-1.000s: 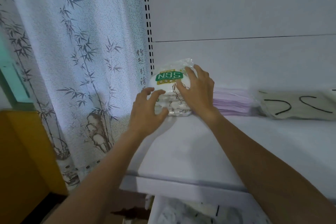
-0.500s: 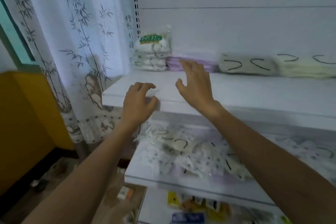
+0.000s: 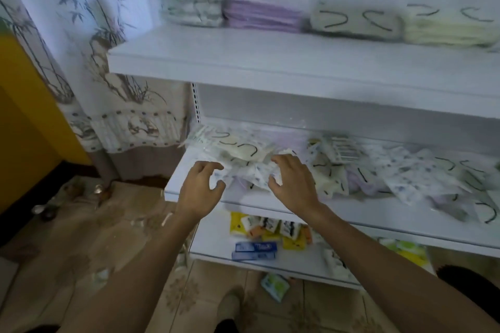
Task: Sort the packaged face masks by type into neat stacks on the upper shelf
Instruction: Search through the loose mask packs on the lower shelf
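Lilac mask stack [image 3: 261, 15], cream stack [image 3: 449, 31] (black loops), bamboo-print white curtain [image 3: 81, 8].

A person's two forearms [image 3: 151, 259], bare to the fingers, with left hand [image 3: 201, 188] and right hand [image 3: 293, 184]. Lower down, a blurred brownish shoe [image 3: 230, 305].

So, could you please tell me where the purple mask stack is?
Head view: purple mask stack lies left on the upper shelf, between white stack and grey stack.
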A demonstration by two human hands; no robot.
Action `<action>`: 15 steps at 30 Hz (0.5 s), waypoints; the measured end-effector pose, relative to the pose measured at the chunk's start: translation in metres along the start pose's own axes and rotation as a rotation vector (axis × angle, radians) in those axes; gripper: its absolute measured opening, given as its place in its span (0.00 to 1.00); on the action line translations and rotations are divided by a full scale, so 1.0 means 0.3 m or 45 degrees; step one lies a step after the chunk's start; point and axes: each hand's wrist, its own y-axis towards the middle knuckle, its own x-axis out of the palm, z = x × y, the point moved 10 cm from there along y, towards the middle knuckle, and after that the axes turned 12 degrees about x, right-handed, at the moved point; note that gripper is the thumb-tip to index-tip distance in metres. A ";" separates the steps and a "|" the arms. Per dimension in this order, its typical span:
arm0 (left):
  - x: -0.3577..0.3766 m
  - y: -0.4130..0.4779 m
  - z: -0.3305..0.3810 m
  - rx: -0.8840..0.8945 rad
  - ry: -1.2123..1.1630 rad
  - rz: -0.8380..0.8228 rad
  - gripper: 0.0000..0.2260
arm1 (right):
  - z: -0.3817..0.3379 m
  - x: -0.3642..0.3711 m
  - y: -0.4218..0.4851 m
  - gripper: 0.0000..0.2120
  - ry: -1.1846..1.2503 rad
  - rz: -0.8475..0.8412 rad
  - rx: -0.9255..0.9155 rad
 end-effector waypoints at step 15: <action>0.465 0.327 -0.496 -0.167 -0.147 -0.363 0.22 | 0.110 0.648 0.410 0.31 -0.256 -0.296 0.033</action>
